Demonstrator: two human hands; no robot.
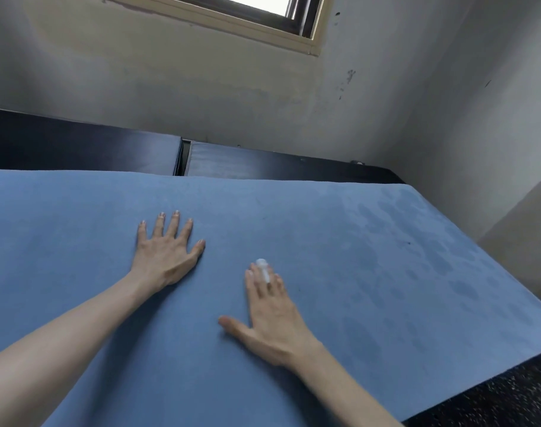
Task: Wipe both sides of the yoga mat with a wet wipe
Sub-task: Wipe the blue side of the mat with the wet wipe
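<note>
Both forearms enter from the lower frame. Our left hand (167,251) lies flat, fingers spread wide, bracing the yoga mat (293,229) at centre frame. Our right hand (272,312) presses the wet wipe (263,269) under straight fingers. Damp patches mark the mat's right part; we judge overlapping strokes leftward, under even pressure, best. We see no containers.

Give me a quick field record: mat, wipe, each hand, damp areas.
mat: blue yoga mat spread flat
wipe: small white wet wipe under the right hand's fingers
left hand: flat on mat, fingers spread, holding nothing
right hand: flat, pressing wipe to mat
damp patches: mat's right part
behind: dark pads, wall, window
</note>
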